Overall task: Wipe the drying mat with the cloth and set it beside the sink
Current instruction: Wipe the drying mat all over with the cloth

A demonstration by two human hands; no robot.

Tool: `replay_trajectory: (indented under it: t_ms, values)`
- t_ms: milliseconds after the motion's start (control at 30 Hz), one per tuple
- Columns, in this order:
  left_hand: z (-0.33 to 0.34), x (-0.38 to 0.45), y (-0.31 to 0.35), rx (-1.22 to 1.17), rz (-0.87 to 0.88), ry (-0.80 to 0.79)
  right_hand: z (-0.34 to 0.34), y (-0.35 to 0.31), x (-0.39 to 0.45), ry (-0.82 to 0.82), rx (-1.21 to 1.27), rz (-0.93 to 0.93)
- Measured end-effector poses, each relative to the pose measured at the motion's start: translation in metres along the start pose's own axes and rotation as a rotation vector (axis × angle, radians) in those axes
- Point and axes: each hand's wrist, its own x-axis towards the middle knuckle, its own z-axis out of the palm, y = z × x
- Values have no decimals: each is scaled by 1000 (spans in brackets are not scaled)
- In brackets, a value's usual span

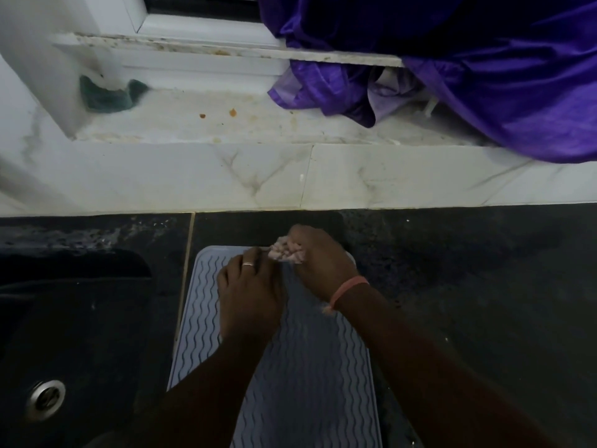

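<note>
A grey drying mat [310, 376] with wavy ridges lies flat on the dark counter, just right of the black sink [64, 318]. My right hand [319, 263] grips a bunched pale pink cloth [286, 253] at the mat's far edge. My left hand [248, 295] rests on the mat's far left part, its fingertips reaching the cloth. Both forearms cover much of the mat's middle. Whether the left fingers pinch the cloth is hidden.
A dark counter [468, 286] stretches to the right of the mat. The sink drain [45, 399] shows at lower left. Behind runs a white marble sill [226, 124] with stains, a green sponge [106, 95] at its left and purple fabric [468, 66] draped at right.
</note>
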Motion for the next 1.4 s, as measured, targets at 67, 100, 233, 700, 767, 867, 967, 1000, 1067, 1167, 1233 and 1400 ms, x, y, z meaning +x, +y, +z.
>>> replay_trajectory:
  t_ms: [67,100,233,700,767,867,967,1000,1067,1167,1233,1400]
  values:
    - [-1,0,0,5,-9,2,10,-9,1,-75,-57,-76]
    - [0,0,0,21,-11,3,12,-10,2,-90,-86,-89]
    - [1,2,1,55,-19,-15,8,-2,8,-150,-246,-160]
    - [0,3,0,87,-23,-19,-29,24,-19,-234,-493,-98]
    - [-2,2,0,81,-13,-18,-32,30,-25,-212,-522,-66]
    - [-3,0,0,78,-7,-15,-34,30,-34,-197,-587,54]
    - [-3,-1,0,77,-17,-3,-33,12,-34,-139,-587,190]
    - [-3,-1,1,79,-11,-2,-30,5,-31,-95,-551,191]
    - [-3,-2,1,80,-7,-1,-13,-11,-20,-16,-463,93]
    - [-2,-2,1,95,-8,-16,10,-29,-12,-54,-308,-16]
    - [-1,-1,2,100,-6,-9,18,-26,-14,-74,-309,-22]
    - [1,1,0,98,-6,-3,4,-9,-15,-54,-379,29]
